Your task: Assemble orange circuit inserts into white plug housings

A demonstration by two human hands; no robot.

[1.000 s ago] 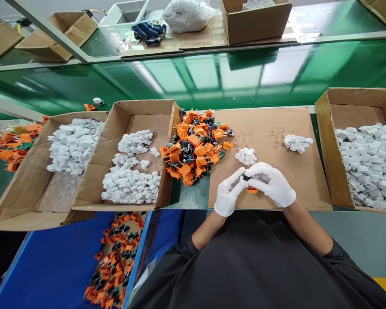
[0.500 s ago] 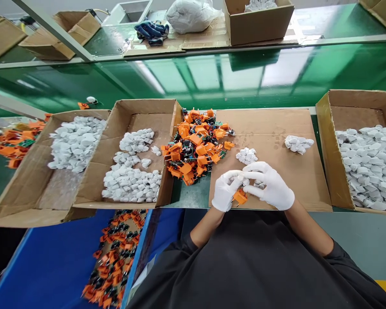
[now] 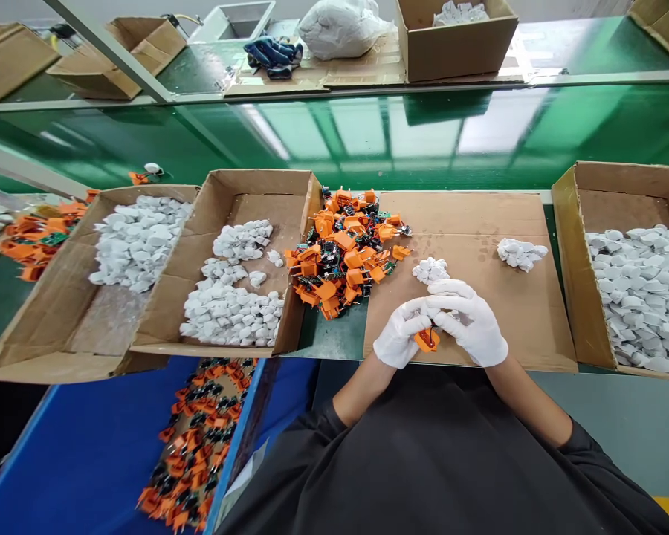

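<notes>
My left hand [image 3: 402,331] and my right hand [image 3: 468,321], both in white gloves, meet near the front edge of a flat cardboard sheet [image 3: 468,223]. Their fingertips are pinched together around a small orange plug housing [image 3: 427,339], which hangs just under the fingers with a dark wire showing. Whatever part of it lies between the fingertips is hidden by the gloves. Just beyond my fingers sits a small heap of white plastic caps [image 3: 430,270]. A second heap of white pieces [image 3: 522,254] lies farther right on the sheet.
Left of the sheet is a pile of orange plug housings with circuit boards [image 3: 343,253]. Open cartons of white caps stand at left [image 3: 295,297] and right [image 3: 569,260]. Below left, a blue-sided bin [image 3: 89,446] holds more orange parts. A shelf with a carton [image 3: 457,52] runs behind.
My hands have turned slightly and drawn closer together over the piece. The orange housing has shifted a little right and up, and its wire now shows. The whole view has shifted slightly.
</notes>
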